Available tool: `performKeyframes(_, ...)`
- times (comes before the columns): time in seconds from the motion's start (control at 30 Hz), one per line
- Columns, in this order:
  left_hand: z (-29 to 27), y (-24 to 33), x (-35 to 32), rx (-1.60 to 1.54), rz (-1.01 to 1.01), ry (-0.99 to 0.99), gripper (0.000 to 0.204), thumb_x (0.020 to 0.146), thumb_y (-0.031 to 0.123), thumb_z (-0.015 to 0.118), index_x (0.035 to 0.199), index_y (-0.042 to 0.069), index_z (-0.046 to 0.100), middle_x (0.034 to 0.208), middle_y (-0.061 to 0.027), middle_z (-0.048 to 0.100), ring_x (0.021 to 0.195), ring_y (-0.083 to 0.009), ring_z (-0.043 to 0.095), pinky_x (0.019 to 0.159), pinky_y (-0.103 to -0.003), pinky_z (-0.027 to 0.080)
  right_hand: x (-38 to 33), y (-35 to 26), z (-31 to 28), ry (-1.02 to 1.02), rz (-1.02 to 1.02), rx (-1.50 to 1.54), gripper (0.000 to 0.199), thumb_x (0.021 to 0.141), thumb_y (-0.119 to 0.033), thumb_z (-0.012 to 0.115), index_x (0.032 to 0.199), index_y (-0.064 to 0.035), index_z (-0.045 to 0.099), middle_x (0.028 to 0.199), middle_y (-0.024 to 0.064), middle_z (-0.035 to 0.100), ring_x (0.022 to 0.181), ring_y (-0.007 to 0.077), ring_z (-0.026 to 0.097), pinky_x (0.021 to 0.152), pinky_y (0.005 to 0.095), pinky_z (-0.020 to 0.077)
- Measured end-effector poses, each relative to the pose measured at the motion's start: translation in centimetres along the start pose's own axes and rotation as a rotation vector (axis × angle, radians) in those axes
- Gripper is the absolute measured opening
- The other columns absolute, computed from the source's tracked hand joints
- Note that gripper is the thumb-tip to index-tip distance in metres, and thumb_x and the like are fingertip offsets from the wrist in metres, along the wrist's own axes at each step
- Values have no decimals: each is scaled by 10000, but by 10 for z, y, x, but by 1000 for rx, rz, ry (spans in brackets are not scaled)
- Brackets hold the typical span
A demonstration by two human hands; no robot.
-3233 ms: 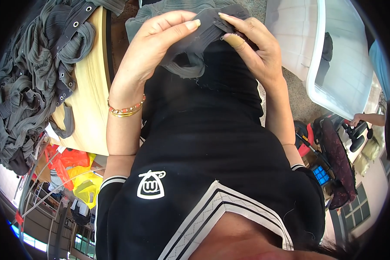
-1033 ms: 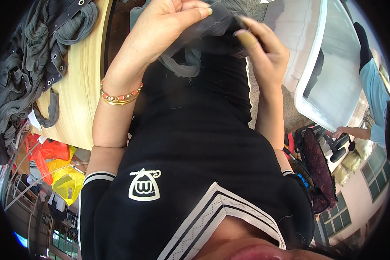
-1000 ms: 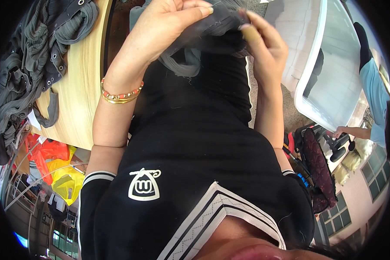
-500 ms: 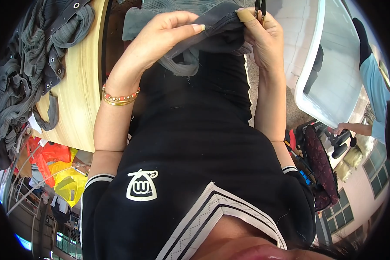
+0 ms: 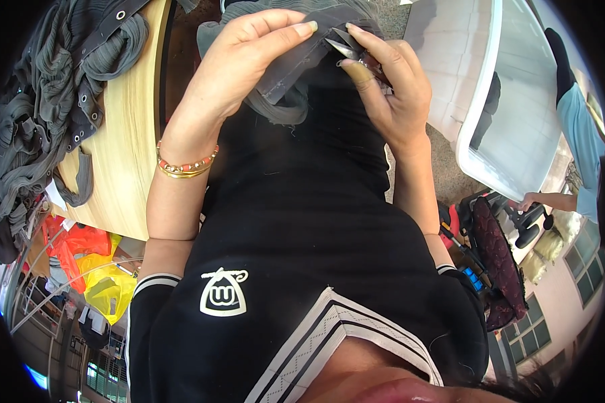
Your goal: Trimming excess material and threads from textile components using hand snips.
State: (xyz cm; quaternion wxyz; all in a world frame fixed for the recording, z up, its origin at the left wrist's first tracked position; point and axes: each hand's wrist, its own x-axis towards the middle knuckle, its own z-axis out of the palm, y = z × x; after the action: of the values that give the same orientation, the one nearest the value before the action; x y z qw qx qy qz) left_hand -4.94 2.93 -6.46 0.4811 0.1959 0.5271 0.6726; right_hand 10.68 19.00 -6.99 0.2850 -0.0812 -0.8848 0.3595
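Observation:
My left hand (image 5: pixel 245 57) pinches a dark grey fabric strip (image 5: pixel 296 64) of a grey garment held over my lap, thumb and fingers stretched along its edge. My right hand (image 5: pixel 390 87) grips small metal thread snips (image 5: pixel 346 46), whose blades point at the fabric edge just beside my left fingertips. A beaded bracelet and a gold bangle (image 5: pixel 185 164) sit on my left wrist. The rest of the garment bunches under both hands against my black shirt.
A pale wooden table (image 5: pixel 124 148) on my left carries a heap of grey garments with metal eyelets (image 5: pixel 40 101). A white plastic bin (image 5: pixel 511 107) stands to my right. Another person in a blue top (image 5: pixel 578 148) is at the far right. Orange and yellow bags (image 5: pixel 87 262) lie lower left.
Both hands have come down a little with the fabric. The snips, earlier hidden or raised in my right hand, now point their blades at the fabric edge beside my left fingers.

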Motion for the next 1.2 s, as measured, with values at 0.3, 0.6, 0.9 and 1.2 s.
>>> performKeyframes(0.3, 6, 6, -3, 20, 1, 83, 236, 1035, 178, 627, 1149, -5, 724, 1016, -13, 747, 905, -52, 673, 824, -201, 525, -2, 1, 4, 38, -3, -88, 454, 771, -148, 863, 1209, -148, 744, 785, 6, 607, 652, 153, 592, 585, 293, 489)
performKeyframes(0.6, 8, 5, -3, 35, -6, 73, 239, 1041, 181, 616, 1144, -6, 725, 1002, -8, 743, 886, -45, 666, 801, -199, 524, -2, 2, 5, 50, -13, -89, 440, 772, -143, 862, 1197, -136, 748, 780, 10, 603, 650, 152, 594, 578, 289, 485)
performKeyframes(0.9, 3, 4, 0, 84, -48, 14, 274, 1046, 164, 620, 1232, -19, 703, 1045, -28, 745, 918, -46, 679, 806, -185, 526, 0, 2, 6, 48, 4, -88, 414, 785, -141, 855, 1185, -118, 752, 778, 19, 606, 643, 154, 592, 577, 290, 481)
performKeyframes(1.2, 4, 3, 0, 53, -44, 28, 275, 1041, 166, 629, 1236, -12, 705, 1051, -29, 745, 918, -46, 676, 802, -186, 522, 1, 1, 7, 46, 9, -56, 397, 790, -130, 851, 1175, -101, 756, 774, 30, 605, 637, 160, 577, 582, 291, 476)
